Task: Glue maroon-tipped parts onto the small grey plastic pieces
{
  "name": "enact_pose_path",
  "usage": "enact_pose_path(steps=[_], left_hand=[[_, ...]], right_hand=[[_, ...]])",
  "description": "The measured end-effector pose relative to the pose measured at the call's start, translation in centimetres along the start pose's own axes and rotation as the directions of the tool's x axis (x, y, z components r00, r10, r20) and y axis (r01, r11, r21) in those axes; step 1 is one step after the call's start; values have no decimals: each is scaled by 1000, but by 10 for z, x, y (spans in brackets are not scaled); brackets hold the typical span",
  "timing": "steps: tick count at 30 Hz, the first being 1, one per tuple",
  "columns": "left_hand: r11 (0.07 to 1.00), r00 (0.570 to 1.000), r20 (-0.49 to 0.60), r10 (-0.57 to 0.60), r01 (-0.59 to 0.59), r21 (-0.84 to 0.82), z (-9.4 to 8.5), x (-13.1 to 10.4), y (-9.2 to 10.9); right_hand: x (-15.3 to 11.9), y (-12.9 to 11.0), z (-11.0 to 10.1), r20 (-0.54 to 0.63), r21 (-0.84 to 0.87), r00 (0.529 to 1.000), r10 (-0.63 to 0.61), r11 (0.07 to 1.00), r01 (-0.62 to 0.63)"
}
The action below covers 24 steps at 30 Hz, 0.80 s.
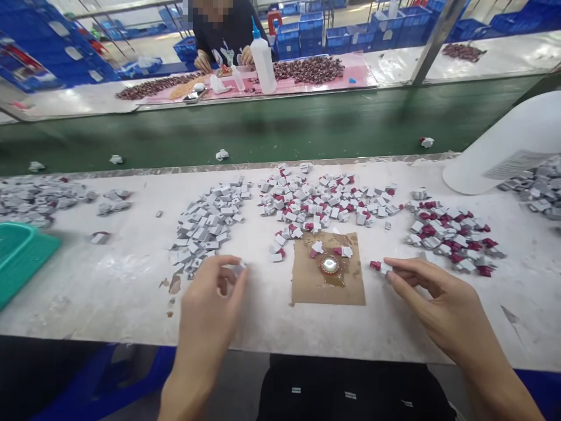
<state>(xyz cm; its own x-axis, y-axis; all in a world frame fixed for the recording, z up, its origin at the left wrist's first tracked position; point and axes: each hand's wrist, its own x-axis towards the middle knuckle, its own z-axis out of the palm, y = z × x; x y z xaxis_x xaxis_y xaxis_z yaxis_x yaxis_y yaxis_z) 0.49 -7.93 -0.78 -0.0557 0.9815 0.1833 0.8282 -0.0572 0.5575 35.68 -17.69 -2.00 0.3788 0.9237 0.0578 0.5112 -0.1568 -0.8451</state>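
My right hand [442,301] pinches a small grey-and-dark-red plastic part [380,267] between thumb and fingers, just right of a brown cardboard square [307,289]. Beside a pile of plain grey pieces [205,222], my left hand [208,301] has its thumb and fingers closed on a small grey piece [239,266], partly hidden and blurred. On the cardboard sits a round cap-like dish [329,265] with a shiny centre, wet liquid around it. Two grey-and-red parts, one upper left [317,248] and one upper right [345,251], lie close to the dish.
Mixed grey-and-red parts lie in a middle heap [307,199] and a right heap [456,237]. A large white bottle [504,146] leans in at right; a green tray [26,251] is at left. Beyond the green belt [272,128], a person works at another table.
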Motion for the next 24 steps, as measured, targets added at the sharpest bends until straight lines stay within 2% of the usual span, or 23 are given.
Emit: enact_pose_path(steps=[2,4,8,11,18,22,24], left_hand=[[996,990,143,18,-6,-86,5,-8,10],[993,978,207,27,-2,-117,10,-11,16],[994,975,220,3,21,-106,14,-15,19],[991,971,234,51,-21,-131,12,-20,14],[982,955,277,101,-52,-179,15,-24,4],[981,962,256,94,-46,-186,12,-23,13],[972,960,274,53,14,-234,10,-24,23]], right_hand=[[2,-4,5,19,26,999,-44,999,44],[2,-11,11,30,86,997,-73,994,70],[3,-29,28,42,172,987,-154,974,145],[5,-36,38,58,171,970,-235,960,222],[10,-40,42,104,145,947,-302,947,286],[11,-44,41,132,134,939,-317,945,300],[11,-46,39,114,164,950,-291,949,271]])
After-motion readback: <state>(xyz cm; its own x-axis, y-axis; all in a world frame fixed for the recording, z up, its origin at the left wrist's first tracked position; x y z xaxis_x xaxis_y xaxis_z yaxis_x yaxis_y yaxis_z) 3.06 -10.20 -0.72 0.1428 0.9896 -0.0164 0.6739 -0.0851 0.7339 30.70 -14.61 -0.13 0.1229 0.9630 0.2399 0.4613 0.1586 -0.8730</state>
